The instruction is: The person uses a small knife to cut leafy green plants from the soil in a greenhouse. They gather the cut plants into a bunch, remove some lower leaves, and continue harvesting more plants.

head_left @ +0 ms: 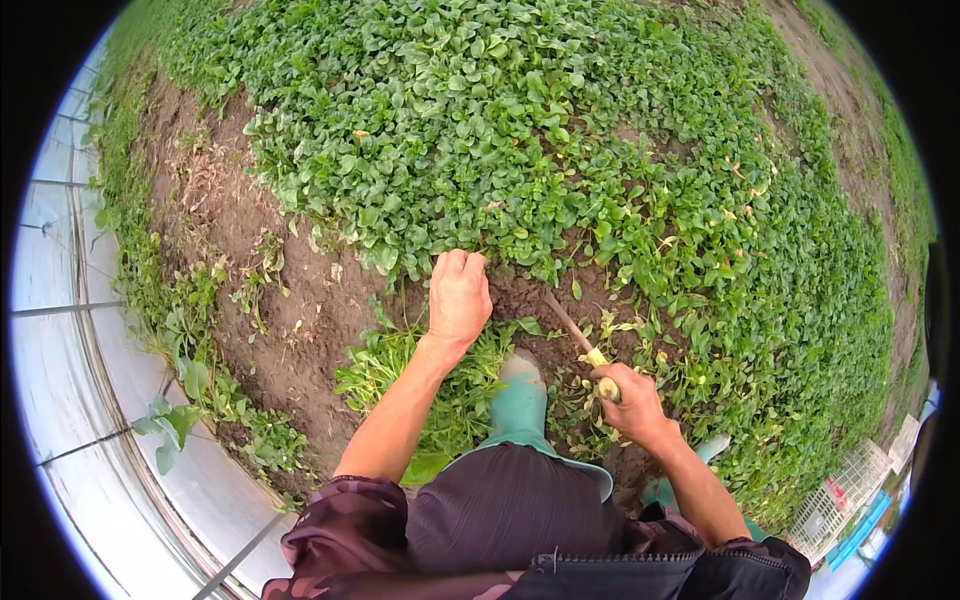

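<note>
— Where is this?
— A greenhouse bed of bare soil point(300, 320), with pale plastic wall point(60, 330) at the frame's left.
— Nearest things?
— Green boot point(520, 400) at lower centre; just right, the right hand point(628, 400), fingers closed round a knife point(580, 342) whose long axis slants up-left.
— And beyond?
— The left hand point(458, 298), arm outstretched, fingers curled, gripping leafy greens point(520, 140) at the patch's near edge; the blade points toward them.
</note>
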`<state>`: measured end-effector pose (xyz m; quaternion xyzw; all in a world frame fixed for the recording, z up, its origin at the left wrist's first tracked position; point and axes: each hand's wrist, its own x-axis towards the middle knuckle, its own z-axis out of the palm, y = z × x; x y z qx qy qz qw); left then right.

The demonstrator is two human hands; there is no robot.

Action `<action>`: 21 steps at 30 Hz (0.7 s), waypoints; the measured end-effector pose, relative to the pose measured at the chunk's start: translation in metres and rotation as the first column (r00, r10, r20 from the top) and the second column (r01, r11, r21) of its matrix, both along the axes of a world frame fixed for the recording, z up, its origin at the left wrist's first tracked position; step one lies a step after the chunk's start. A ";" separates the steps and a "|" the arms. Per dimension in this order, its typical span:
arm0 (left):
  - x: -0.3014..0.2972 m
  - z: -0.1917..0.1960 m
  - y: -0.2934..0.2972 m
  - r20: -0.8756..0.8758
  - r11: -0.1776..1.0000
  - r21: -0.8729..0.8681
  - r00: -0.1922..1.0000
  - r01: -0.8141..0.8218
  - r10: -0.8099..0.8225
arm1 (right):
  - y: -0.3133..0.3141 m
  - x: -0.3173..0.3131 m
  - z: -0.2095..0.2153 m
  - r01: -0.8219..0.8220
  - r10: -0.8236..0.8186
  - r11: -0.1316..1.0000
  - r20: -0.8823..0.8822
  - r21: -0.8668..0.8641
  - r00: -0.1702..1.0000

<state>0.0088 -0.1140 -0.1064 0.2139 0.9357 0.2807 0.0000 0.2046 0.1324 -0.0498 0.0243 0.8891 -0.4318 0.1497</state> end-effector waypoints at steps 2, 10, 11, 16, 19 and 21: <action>0.006 -0.001 0.010 0.016 1.000 0.027 1.000 0.007 -0.008 | -0.019 -0.024 -0.009 -0.008 0.009 1.000 -0.034 0.012 0.999; 0.006 0.005 -0.007 0.008 0.999 0.032 1.000 -0.017 0.017 | 0.021 -0.030 0.004 -0.072 0.074 0.994 0.019 -0.083 0.997; 0.005 0.006 -0.007 0.004 0.999 0.036 1.000 -0.019 0.019 | 0.031 -0.022 0.004 -0.092 0.098 0.992 0.062 -0.090 0.993; 0.005 0.008 -0.003 0.000 0.999 -0.008 0.999 -0.042 0.042 | 0.006 -0.072 -0.018 -0.157 0.155 0.986 -0.040 -0.056 0.987; 0.001 0.015 0.005 -0.001 0.990 -0.134 0.999 -0.054 0.054 | 0.002 -0.076 -0.021 -0.137 0.122 0.985 -0.139 -0.102 0.983; -0.003 0.021 0.007 -0.037 0.972 -0.231 0.998 -0.049 0.041 | 0.001 -0.071 -0.018 -0.128 0.117 0.986 -0.102 -0.110 0.988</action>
